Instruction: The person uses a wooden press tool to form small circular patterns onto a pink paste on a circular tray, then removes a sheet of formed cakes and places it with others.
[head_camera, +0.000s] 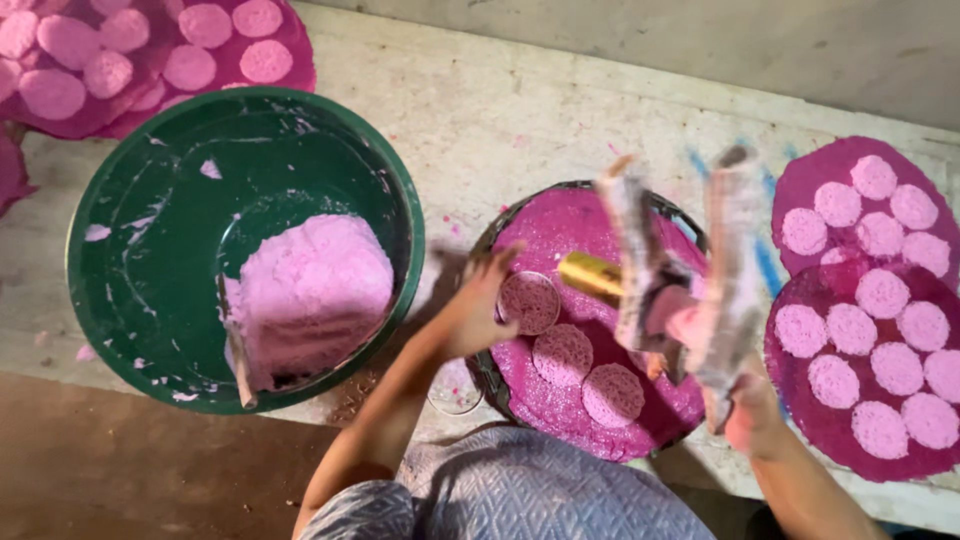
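Hands at work over a round tray (520, 225) lined with a magenta sheet, seen from above on a pale, paint-flecked bench (500, 110). Left hand (478, 305) reaches onto the tray's left side, fingers spread, fingertips at a small round ring mould (529, 302) packed with pink paste; whether it grips the mould or only steadies it cannot be told, as the hand is blurred. Right hand (745, 405) is raised over the tray's right side and clamped on a wooden press tool (690, 270) with two crusted, whitish arms standing up in a V; a brass-coloured cylinder (590, 275) projects from the tool toward the mould. Tool is blurred.

Two pressed pink discs (563, 352) lie on the magenta sheet just below the mould, side by side, close to each other.

Left of the tray, a large green basin (120, 200) holds a mound of pale pink paste (310, 290); a thin stick (237, 350) leans in the basin against the mound.

Right of the tray, two magenta sheets (800, 185) overlap, each covered with rows of finished pink discs. A further stack of sheets with discs (160, 50) sits at the top left, behind the basin.

Person's lap in grey patterned cloth (520, 495) shows at the bottom edge.
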